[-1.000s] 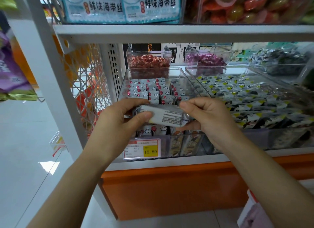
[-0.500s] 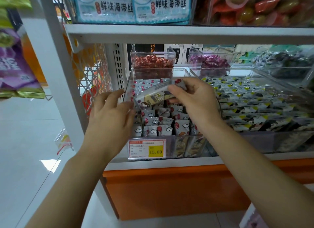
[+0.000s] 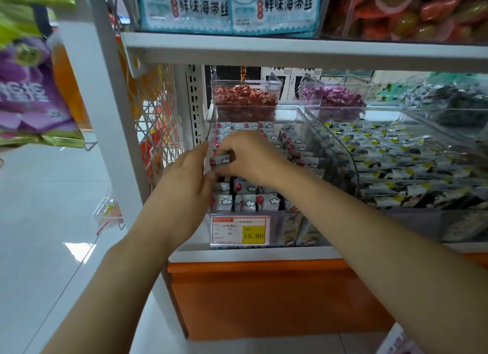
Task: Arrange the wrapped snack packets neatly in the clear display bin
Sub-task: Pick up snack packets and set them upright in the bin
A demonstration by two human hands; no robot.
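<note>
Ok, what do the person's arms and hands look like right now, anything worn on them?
Both are bare: the left hand and right hand wear no gloves, and no rings show. The left forearm and right forearm are uncovered to the frame edge, with no sleeve, watch or bracelet in view.

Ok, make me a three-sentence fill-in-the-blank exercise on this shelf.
The price tag on the clear bin reads ___.
The candies in the small tub behind that bin are ___.
The right hand pinches a snack packet near the bin's ___ wall.
Missing words: 15.80; red; left.
</note>
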